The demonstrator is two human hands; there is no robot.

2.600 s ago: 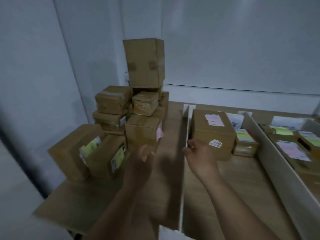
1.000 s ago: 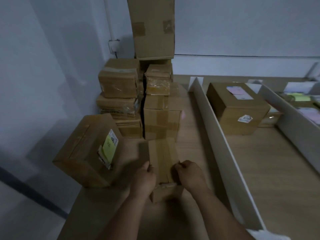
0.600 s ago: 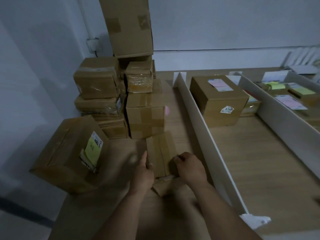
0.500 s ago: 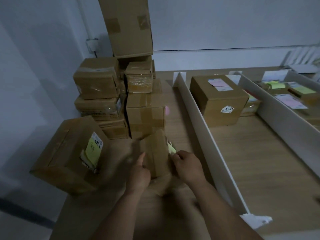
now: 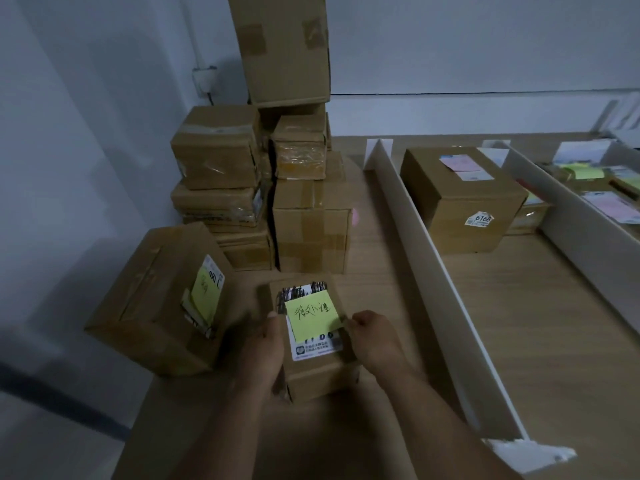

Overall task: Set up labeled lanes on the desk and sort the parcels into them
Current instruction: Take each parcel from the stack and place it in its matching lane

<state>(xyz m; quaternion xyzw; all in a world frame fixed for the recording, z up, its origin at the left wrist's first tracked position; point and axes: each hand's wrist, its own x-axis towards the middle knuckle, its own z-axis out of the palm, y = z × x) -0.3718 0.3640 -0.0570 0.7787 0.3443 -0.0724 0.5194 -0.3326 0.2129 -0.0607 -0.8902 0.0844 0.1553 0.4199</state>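
- Just now the small parcel (image 5: 313, 374) got turned over: half a second back its taped side faced up, and now a yellow sticky note (image 5: 313, 315) with handwriting shows on top.
- The left hand (image 5: 263, 355) clasps its left flank, thumb along the top. The right hand (image 5: 375, 341) curls round the right edge (both firmly on it).
- It's at the front of the desk (image 5: 519, 341), left of the white divider (image 5: 426, 271), before the unsorted stack (image 5: 311, 230).
- With the label readable, I'd judge lane-picking comes next.
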